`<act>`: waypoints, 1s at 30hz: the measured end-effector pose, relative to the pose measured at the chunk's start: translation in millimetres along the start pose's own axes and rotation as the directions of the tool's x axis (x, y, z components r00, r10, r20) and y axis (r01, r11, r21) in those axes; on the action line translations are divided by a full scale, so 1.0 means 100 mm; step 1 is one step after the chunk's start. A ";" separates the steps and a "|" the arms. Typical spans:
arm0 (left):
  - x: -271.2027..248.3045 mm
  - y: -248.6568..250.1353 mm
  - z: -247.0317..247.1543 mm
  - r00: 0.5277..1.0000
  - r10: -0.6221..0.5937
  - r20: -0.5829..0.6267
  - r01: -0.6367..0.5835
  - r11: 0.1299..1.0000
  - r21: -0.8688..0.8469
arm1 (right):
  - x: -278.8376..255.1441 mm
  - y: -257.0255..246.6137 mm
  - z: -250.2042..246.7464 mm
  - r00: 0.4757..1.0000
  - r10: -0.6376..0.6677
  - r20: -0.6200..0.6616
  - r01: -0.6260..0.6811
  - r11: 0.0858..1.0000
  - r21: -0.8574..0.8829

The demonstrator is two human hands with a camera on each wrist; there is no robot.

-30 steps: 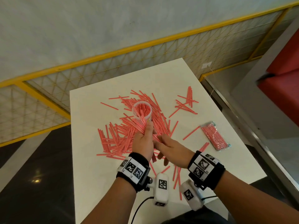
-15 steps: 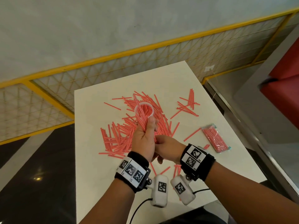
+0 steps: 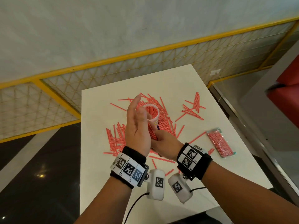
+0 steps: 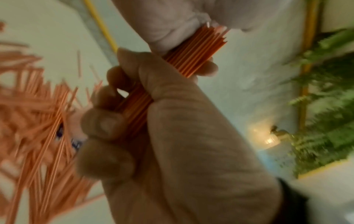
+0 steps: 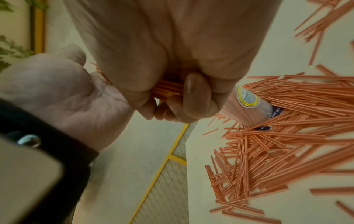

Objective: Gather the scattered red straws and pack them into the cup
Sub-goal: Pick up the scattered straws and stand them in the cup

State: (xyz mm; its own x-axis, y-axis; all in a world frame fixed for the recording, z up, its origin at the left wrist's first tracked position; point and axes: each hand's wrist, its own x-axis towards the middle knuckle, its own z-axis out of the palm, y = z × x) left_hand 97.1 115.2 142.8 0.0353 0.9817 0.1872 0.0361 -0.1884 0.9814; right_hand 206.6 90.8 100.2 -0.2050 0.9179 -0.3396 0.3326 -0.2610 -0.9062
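Observation:
A clear plastic cup (image 3: 152, 113) with red straws inside stands on the white table (image 3: 97, 175) amid a heap of scattered red straws (image 3: 116, 138). My right hand (image 3: 163, 143) grips a bundle of red straws (image 4: 195, 50) in its curled fingers, held above the table in front of the cup. My left hand (image 3: 135, 120) is upright with straight fingers, and its palm (image 5: 63, 94) presses on the ends of the bundle (image 5: 166, 89). In the right wrist view the cup (image 5: 249, 106) shows a yellow label.
A second small cluster of straws (image 3: 193, 107) lies at the far right of the table. A sealed packet of red straws (image 3: 220, 143) lies near the right edge. A yellow-framed mesh fence (image 3: 48, 101) runs behind the table.
My left hand has let go of the straws and stands up with straight fingers. My right hand has closed round the bundle and lifted it against the left palm.

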 end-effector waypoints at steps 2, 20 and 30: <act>0.00 -0.02 -0.04 0.998 0.067 -0.010 -0.066 0.996 0.052 | 0.01 -0.02 0.00 0.999 -0.021 0.024 0.022 0.999 -0.030; -0.14 -0.19 -0.25 0.963 -0.266 0.044 0.268 0.962 -0.047 | 0.22 0.08 0.24 0.996 -0.006 0.089 0.030 0.963 -0.270; -0.27 -0.19 -0.45 0.986 -0.139 0.089 0.140 0.990 -0.009 | 0.53 -0.19 -0.05 0.985 -0.160 -0.063 0.124 0.916 -0.380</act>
State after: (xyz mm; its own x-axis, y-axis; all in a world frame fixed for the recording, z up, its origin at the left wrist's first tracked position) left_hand 50.5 93.7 120.7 0.1189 0.9919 0.0444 0.0320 -0.0485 0.9983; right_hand 194.5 146.3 100.2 -0.1969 0.9649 -0.1739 0.6294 -0.0115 -0.7770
